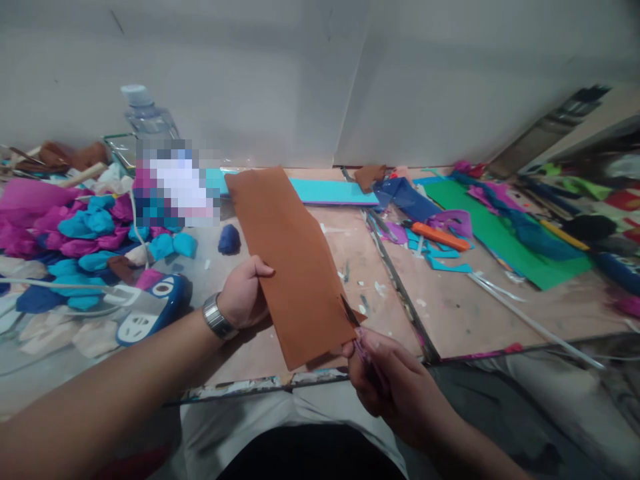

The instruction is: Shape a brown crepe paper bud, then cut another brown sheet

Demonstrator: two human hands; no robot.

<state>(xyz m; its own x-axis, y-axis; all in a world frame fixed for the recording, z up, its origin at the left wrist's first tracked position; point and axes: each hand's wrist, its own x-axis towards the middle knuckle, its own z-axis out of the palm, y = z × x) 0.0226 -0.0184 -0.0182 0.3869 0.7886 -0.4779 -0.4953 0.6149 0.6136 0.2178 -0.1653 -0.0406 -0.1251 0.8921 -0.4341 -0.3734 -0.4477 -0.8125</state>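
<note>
One brown sheet [300, 280]: near table [395, 317] front edge, orange cutter [440, 235] well apart rightward
Left hand [244, 295]: pinching sheet's left edge
Right hand [395, 377]: gripping scissors [353, 317], blades at right edge

Can't read any text, brand or number here tbh. The bottle [150, 123] is pixelated right where a label would sit, and the power strip [173, 312] and cutter [440, 236] are too blurry to tell.

A smooth, pale-grey panelled wall [250, 67] spans ten to two o'clock, a thin slanting seam [351, 93] parting it just past twelve. Below, a pinkish-beige, paint-flecked tabletop [465, 317] is split toward four by a dark, straight gap [400, 297]. Light is dim.
</note>
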